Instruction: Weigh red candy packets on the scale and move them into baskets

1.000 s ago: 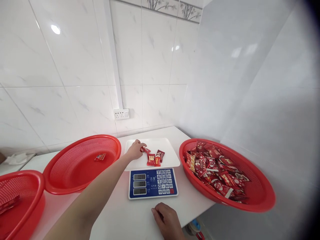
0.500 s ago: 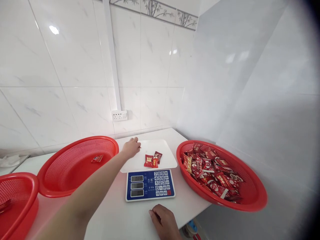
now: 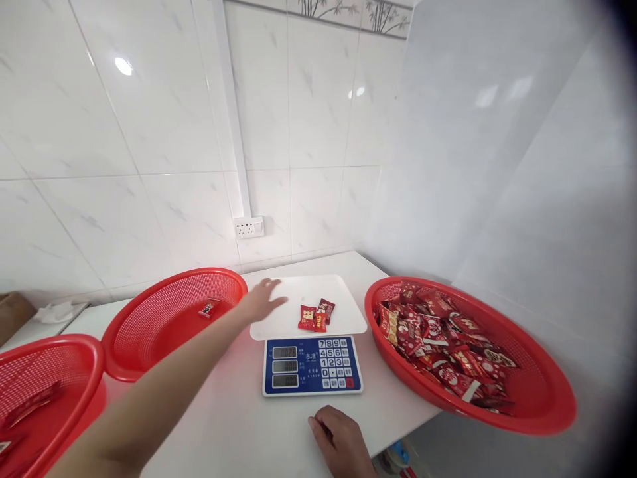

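I spread my left hand [image 3: 262,300], apparently empty, over the tray [image 3: 298,289] mid-frame; wrapped sweets [image 3: 307,317] cluster there, likely so the scale [image 3: 313,366] bears them. My right hand [image 3: 338,438], lower centre, curls closed, nothing visible inside.

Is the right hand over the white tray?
No, the right hand is on the near side of the blue panel, apart from the tray.

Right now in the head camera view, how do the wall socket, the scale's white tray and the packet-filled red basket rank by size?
1. Packet-filled red basket
2. Scale's white tray, partly behind the left hand
3. Wall socket
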A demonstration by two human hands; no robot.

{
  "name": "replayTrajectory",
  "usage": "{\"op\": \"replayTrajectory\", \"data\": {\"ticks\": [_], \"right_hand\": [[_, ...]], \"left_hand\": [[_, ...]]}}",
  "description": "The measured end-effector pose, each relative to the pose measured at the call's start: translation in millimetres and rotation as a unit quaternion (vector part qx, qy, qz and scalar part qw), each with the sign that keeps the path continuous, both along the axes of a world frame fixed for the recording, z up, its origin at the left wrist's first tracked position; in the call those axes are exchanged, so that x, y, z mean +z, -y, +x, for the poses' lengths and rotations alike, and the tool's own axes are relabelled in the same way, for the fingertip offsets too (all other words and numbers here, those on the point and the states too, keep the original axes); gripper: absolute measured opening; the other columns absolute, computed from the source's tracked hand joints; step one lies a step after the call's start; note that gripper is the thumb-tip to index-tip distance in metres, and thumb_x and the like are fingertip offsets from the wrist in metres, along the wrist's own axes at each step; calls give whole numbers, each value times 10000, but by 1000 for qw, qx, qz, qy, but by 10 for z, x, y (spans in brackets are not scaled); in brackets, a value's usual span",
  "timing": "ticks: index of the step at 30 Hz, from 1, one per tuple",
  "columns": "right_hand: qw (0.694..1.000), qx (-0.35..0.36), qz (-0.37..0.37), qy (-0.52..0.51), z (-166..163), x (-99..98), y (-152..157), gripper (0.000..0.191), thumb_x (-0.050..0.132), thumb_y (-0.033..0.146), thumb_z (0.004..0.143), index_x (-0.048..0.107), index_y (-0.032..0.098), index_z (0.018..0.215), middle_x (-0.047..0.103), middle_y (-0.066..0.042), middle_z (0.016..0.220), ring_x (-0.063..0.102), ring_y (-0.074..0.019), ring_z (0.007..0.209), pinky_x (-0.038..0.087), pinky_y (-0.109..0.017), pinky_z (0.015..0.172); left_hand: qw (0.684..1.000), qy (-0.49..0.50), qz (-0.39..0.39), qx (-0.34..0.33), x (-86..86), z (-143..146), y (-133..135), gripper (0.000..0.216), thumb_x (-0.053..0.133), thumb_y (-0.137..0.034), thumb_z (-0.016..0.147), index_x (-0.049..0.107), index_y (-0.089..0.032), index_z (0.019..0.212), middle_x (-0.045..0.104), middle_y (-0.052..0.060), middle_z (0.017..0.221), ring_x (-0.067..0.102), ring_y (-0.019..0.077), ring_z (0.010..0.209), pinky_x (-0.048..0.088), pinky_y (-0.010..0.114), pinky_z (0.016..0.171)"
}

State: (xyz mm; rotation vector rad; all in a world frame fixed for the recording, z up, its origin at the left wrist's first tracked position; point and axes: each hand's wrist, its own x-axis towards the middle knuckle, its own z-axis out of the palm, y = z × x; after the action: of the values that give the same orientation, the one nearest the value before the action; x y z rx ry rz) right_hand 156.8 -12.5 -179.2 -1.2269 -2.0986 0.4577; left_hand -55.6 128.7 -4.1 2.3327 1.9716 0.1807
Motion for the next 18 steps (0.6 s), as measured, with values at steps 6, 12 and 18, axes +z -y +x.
{"op": "replayTrajectory", "data": {"ticks": [6, 12, 18], "right_hand": [[1000, 0, -11, 3, 13, -12, 7, 298, 380, 308, 880, 463, 194, 618, 560, 3, 598, 529, -112, 549, 344, -207, 522], [1000, 9, 11, 9, 25, -63, -26, 283, 396, 292, 871, 466, 194, 615, 552, 7, 582, 525, -109, 534, 345, -205, 509], [1000, 14, 19, -10, 32, -70, -25, 285, 396, 313, 879, 482, 198, 633, 543, 10, 573, 517, -110, 517, 350, -209, 496]], "left_hand": [[998, -27, -22, -48, -267, 1008, -22, 648, 322, -671, 777, 446, -238, 1243, 485, 128, 1241, 440, 309, 1127, 428, 440, 830], [997, -50, -9, -49, -360, 1257, -95, 412, 487, -445, 844, 513, -160, 1140, 534, 102, 1150, 527, 239, 1017, 465, 415, 802], [997, -49, 8, -64, -381, 1214, -85, 299, 518, -295, 861, 519, -154, 1126, 554, 79, 1120, 574, 196, 936, 493, 396, 779]]}}
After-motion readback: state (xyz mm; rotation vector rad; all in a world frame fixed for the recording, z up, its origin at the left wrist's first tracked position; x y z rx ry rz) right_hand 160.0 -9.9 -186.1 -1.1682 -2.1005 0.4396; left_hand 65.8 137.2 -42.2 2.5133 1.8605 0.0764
